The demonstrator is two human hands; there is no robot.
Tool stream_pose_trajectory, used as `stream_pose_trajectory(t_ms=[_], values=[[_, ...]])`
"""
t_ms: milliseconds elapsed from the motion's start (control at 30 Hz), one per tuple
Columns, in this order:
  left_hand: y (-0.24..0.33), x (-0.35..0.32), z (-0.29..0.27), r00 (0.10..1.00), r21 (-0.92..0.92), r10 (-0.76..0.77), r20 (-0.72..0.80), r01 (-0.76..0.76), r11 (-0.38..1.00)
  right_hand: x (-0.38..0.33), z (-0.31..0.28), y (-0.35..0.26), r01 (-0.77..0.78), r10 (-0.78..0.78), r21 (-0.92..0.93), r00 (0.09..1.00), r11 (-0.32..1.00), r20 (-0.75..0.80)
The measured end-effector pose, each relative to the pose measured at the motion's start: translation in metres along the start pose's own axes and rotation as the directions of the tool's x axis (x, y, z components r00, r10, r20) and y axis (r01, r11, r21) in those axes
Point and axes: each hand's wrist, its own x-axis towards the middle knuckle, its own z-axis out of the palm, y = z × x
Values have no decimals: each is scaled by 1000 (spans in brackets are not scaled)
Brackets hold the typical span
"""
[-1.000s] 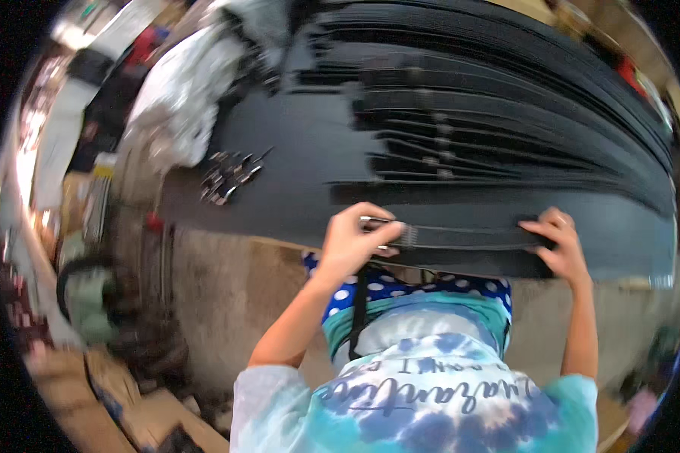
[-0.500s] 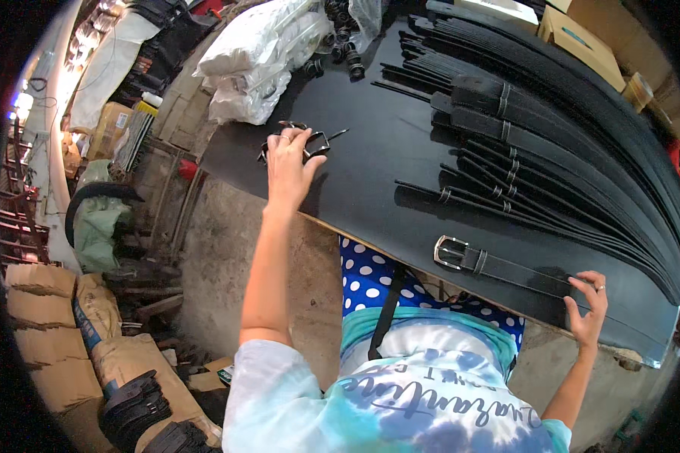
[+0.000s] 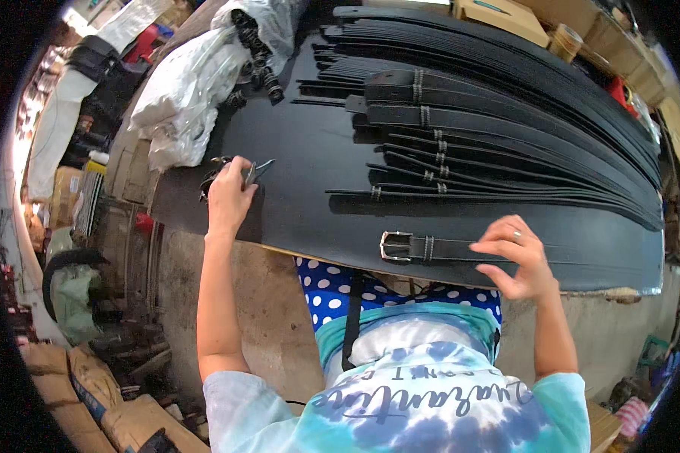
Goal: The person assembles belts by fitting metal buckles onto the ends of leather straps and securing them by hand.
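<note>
Had the left arm (image 3: 221, 302) extended, placing the left hand (image 3: 231, 195) at ten o'clock from the torso (image 3: 423, 377), back of the hand up and fingers curled down at a cluster of dark, shiny metal pieces (image 3: 206, 186). Had there, close against the fingertips, a pointed metal tool (image 3: 261, 169) with its tip toward two o'clock; could not tell whether grasping it or merely touching.

Bent the right wrist at two o'clock, pointing the right hand (image 3: 520, 260) toward nine, thumb and fingers spread apart over the black belt (image 3: 461, 250), clasping nothing. Had the belt lying along the near edge of the black table (image 3: 295, 204), silver buckle (image 3: 385, 245) at twelve o'clock. Had more black straps (image 3: 521, 128) fanned out beyond, at one o'clock.
</note>
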Motion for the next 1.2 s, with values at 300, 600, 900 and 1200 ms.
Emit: stream_pose_trajectory(t_ms=[300,600,900,1200], values=[[6,-4,24,993,-603,-30,-117,-47,796,67,82,5,-20,20,0,988,1000,-153],[18,-43,10,996,-659,-89,24,83,748,103,136,7,75,-146,-541,985,838,-90],[30,-29,29,979,-814,-158,126,193,548,96,130,17,24,-62,-350,993,937,-98],[46,-53,37,870,-864,-3,493,490,114,102,97,-2,-63,100,399,992,915,-72]])
